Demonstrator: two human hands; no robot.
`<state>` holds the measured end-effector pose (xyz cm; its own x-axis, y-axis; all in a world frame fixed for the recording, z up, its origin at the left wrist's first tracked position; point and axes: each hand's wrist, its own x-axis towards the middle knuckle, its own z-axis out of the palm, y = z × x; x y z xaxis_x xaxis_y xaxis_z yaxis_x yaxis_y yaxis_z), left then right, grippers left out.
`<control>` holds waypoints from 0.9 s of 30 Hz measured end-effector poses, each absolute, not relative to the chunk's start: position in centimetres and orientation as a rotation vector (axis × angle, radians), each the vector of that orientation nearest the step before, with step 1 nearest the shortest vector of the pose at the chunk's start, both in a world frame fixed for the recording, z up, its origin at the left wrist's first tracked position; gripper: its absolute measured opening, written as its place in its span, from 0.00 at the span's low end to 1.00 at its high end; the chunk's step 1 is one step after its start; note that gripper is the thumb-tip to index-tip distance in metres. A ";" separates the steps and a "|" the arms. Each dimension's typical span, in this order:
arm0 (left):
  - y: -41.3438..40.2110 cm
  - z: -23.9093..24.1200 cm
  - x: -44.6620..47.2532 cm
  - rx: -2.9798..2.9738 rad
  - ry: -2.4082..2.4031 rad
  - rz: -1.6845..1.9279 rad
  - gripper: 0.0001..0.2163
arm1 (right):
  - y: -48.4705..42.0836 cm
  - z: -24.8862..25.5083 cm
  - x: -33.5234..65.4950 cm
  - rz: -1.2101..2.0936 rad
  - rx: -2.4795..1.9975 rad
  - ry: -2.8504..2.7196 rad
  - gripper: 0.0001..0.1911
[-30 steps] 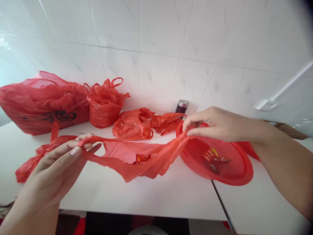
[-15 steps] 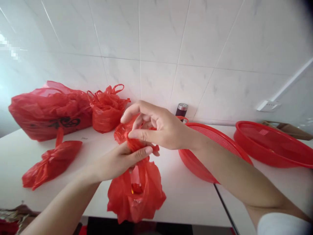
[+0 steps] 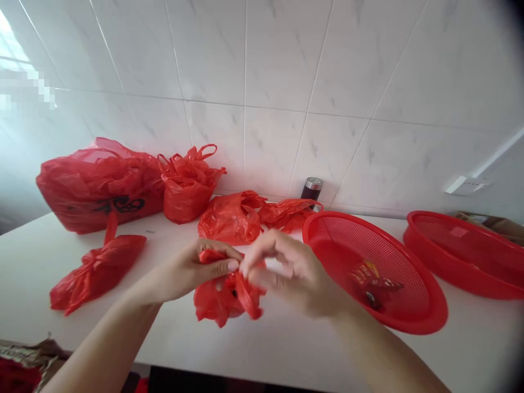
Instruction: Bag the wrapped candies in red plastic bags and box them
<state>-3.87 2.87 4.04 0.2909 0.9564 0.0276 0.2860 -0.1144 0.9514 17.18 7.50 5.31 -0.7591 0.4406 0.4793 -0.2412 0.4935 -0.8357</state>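
Above the front half of the white table, both hands are at one red plastic bag (image 3: 216,303). Its twisted upper part is pinched between the thumb and fingers of my left hand (image 3: 200,270). My right hand (image 3: 292,273), slightly blurred, has thumb and forefinger closed on a bunched strip of the same bag, whose end hangs down below the fingertips. The bag's lower part spreads loosely under the hands, and its contents are mostly hidden. Behind the hands lies a crumpled red plastic bag (image 3: 231,218), with another flattened red bag (image 3: 289,214) beside it.
A red mesh basket (image 3: 440,311) holding a few small packets stands at right, with a second red basket (image 3: 429,267) beyond. A dark flask (image 3: 311,190) stands by the wall. At left are a large red bag (image 3: 98,191), a bunched bag (image 3: 186,196) and a knotted bag (image 3: 98,270).
My right hand has come down from above the left to its right side, drawing the bag's strip downward. The bag is higher and more gathered. The view has shifted, uncovering the mesh basket.
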 end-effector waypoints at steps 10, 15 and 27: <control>3.7 -0.6 -2.7 2.177 2.009 1.319 0.13 | 11.8 -1.2 13.3 1.727 -0.443 -2.023 0.16; 2.2 -1.6 -3.6 2.064 1.652 1.138 0.16 | 10.9 -1.5 14.2 1.630 -0.416 -2.011 0.15; -5.8 -10.0 -9.3 1.282 1.941 1.325 0.18 | 14.1 -9.5 18.1 1.155 -1.032 -1.751 0.23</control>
